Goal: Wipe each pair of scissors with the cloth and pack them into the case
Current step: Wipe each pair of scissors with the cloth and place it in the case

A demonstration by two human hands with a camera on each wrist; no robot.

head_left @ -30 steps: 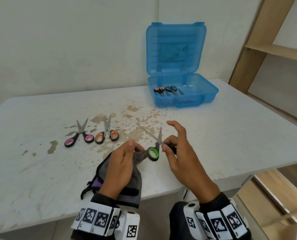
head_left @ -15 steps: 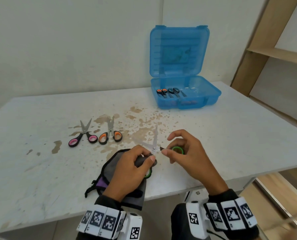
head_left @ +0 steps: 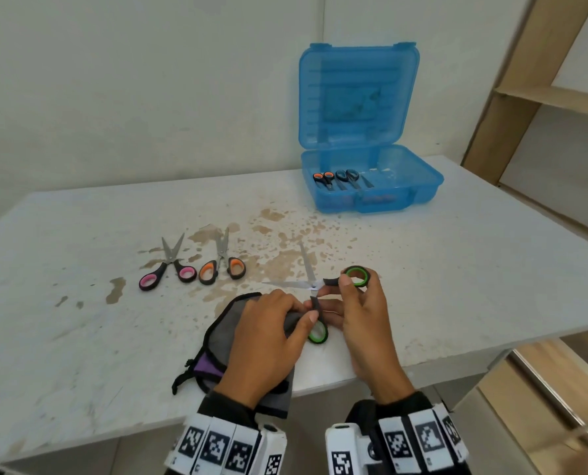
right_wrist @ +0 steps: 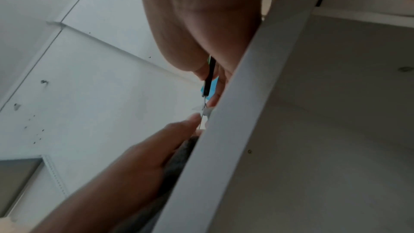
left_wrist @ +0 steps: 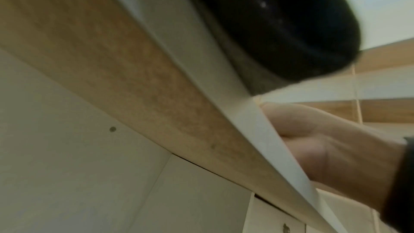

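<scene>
The green-handled scissors (head_left: pixel 307 269) are spread wide just above the table's near edge. My right hand (head_left: pixel 350 293) pinches their upper handle ring (head_left: pixel 357 276). My left hand (head_left: pixel 296 313) grips the grey cloth (head_left: pixel 224 337) and presses it onto the lower handle (head_left: pixel 318 332). Pink-handled scissors (head_left: pixel 167 269) and orange-handled scissors (head_left: pixel 222 265) lie side by side to the left. The open blue case (head_left: pixel 419 190) stands at the back with two pairs of scissors (head_left: pixel 337 178) inside. In the right wrist view a black handle (right_wrist: pixel 209 77) shows between my fingers.
The white table (head_left: pixel 457 269) is stained brown in the middle. A wooden shelf unit (head_left: pixel 542 97) stands to the right. The left wrist view looks up from under the table edge (left_wrist: pixel 246 112) at my right hand (left_wrist: pixel 313 139).
The green scissors have been spread from nearly closed to wide. My right hand has drawn one ring up and to the right, while my left hand holds the other handle with the cloth.
</scene>
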